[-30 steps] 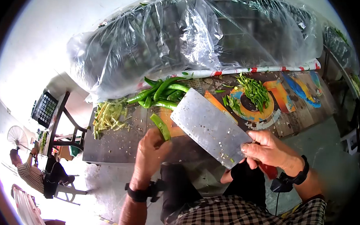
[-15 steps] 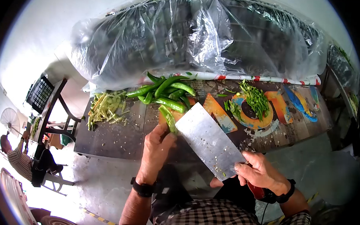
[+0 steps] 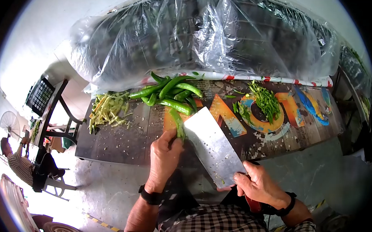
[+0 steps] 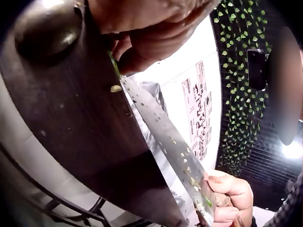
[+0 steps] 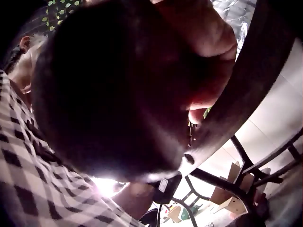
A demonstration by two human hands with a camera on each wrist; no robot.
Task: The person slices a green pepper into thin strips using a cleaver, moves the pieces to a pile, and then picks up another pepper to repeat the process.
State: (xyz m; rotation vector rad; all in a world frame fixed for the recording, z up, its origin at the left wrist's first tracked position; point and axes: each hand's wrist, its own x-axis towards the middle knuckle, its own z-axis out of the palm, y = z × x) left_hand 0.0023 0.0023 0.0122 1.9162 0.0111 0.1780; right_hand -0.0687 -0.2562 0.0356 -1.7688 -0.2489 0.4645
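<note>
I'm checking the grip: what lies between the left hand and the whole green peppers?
A green pepper piece, pinched by the left hand, shows there in the head view.

Far left of the left grip (image 3: 165, 154), a person (image 3: 35, 170) in a striped shirt (image 3: 22, 166) sits on a stool (image 3: 66, 187) near a fan (image 3: 10, 124) and black crate (image 3: 42, 97); beyond that grip spreads clear plastic sheeting (image 3: 164, 44).

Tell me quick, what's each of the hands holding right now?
Left hand: closed, pinching a light-green pepper piece.
Right hand: closed, gripping the cleaver at its handle end.
</note>
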